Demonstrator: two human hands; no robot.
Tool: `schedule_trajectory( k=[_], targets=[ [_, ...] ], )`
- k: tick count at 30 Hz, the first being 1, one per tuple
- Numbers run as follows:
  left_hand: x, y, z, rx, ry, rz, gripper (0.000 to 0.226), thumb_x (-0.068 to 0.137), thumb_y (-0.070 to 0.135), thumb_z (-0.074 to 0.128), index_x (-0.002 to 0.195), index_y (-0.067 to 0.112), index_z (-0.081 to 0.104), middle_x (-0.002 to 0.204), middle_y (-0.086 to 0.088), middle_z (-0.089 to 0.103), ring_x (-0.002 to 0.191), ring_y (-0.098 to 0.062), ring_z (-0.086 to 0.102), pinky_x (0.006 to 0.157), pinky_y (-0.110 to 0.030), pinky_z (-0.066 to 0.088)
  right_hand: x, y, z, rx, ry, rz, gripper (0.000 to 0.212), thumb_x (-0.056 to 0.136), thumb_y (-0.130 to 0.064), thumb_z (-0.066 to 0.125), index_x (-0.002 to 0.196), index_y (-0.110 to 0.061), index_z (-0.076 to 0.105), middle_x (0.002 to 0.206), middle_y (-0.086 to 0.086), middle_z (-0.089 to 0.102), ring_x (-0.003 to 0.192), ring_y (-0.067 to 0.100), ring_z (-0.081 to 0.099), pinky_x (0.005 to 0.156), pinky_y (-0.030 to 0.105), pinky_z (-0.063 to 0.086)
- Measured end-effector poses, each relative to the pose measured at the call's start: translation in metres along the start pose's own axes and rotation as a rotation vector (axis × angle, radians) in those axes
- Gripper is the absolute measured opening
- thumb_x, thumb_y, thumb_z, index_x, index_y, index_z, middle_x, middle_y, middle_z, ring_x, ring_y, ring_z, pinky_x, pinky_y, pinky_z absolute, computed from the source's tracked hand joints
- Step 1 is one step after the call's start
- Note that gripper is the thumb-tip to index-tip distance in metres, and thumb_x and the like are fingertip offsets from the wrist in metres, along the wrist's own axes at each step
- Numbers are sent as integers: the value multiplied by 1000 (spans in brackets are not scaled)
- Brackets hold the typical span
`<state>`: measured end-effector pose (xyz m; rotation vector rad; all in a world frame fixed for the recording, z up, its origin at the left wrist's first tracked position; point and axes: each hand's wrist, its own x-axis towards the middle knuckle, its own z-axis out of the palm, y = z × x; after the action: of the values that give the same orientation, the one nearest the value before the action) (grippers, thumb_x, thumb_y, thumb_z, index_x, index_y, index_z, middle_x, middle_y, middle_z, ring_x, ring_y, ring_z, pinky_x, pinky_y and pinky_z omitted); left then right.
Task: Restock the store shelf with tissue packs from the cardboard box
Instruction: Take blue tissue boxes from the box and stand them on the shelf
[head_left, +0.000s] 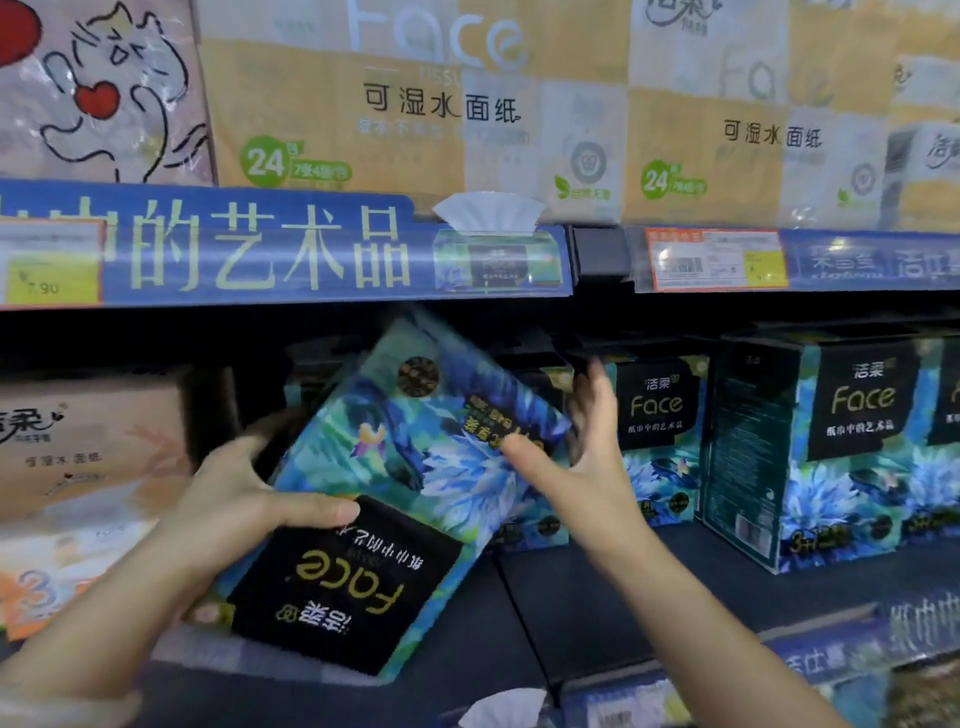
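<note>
The blue floral plastic-wrapped tissue pack (384, 483) tilts upside-down over the dark shelf's (597, 587) front edge, long axis slanting inward-right. Left hand (234, 499) grips its near-left side; right hand (582, 457), fingers straight, steadies its far-right edge.

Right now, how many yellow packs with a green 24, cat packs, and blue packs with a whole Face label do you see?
Yellow packs: 2
Cat pack: 1
Blue packs: 3, one held in the hands
Total: 6
</note>
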<state>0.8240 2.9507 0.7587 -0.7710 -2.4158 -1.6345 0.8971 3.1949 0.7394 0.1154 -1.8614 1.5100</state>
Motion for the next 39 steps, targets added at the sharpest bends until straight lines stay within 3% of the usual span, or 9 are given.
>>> schedule_trajectory(
  k=[3, 6, 12, 17, 21, 25, 28, 30, 39],
  targets=[
    [11, 33, 14, 375, -87, 105, 106, 22, 47, 93, 121, 31, 58, 100, 10, 73, 91, -10, 67, 76, -24, 50, 6, -11, -23, -148, 71, -116, 114, 57, -61, 75, 148, -36, 9, 151, -21, 14, 136, -6, 16, 105, 16, 20],
    [25, 47, 48, 825, -245, 200, 114, 43, 50, 88, 142, 29, 35, 131, 4, 58, 117, -19, 55, 95, -30, 47, 10, -21, -38, -282, -61, -90, 99, 60, -56, 67, 145, -31, 23, 142, -20, 26, 127, -7, 23, 90, -2, 26],
    [36, 39, 60, 1041, -177, 228, 102, 65, 69, 67, 148, 31, 23, 147, 2, 44, 133, -21, 42, 104, -35, 38, 11, -5, -41, -756, -451, 13, 80, 62, -60, 66, 135, -32, 46, 140, -13, 41, 137, 9, 31, 113, 33, 30],
    [3, -6, 24, 640, 97, 112, 114, 51, 82, 63, 143, 21, 37, 138, -9, 49, 130, -26, 42, 108, -41, 36, 20, -15, -33, -919, -382, -21, 79, 59, -68, 61, 129, -31, 54, 138, -9, 51, 133, 15, 41, 116, 49, 19],
    [-17, -53, 10, 222, 251, -45, 100, 45, 78, 71, 126, 27, 45, 128, 3, 55, 122, -18, 51, 102, -41, 43, 30, -23, 1, -1140, -513, -110, 89, 62, -73, 61, 138, -32, 42, 145, -5, 44, 136, 19, 35, 116, 54, 10],
    [-28, -70, 29, -101, 9, -316, 93, 56, 54, 79, 134, 24, 39, 127, 13, 52, 122, -10, 47, 102, -30, 38, 33, -20, 38, -1318, -685, -141, 103, 63, -76, 59, 147, -31, 22, 145, 0, 43, 135, 24, 37, 111, 47, 24],
    [-26, -69, 47, -180, -110, -357, 53, 71, 39, 78, 115, 30, 49, 107, 18, 60, 101, -2, 57, 87, -21, 45, 33, -17, 41, -1346, -638, -174, 98, 67, -74, 59, 147, -32, 23, 141, 1, 47, 131, 25, 42, 99, 39, 38],
    [-23, -68, 59, -251, -108, -325, 64, 67, 45, 79, 123, 27, 51, 111, 11, 66, 102, -5, 62, 90, -25, 50, 29, -15, 38, -1327, -573, -233, 90, 70, -74, 56, 146, -35, 26, 140, -2, 47, 130, 23, 43, 97, 39, 38],
    [-12, -26, 104, -54, 242, -94, 28, 75, 52, 69, 98, 38, 63, 92, 10, 72, 91, -11, 68, 87, -42, 55, 25, -7, -16, -1096, -264, -260, 73, 72, -79, 39, 134, -41, 47, 138, -18, 51, 129, 11, 46, 89, 31, 35]
  ],
)
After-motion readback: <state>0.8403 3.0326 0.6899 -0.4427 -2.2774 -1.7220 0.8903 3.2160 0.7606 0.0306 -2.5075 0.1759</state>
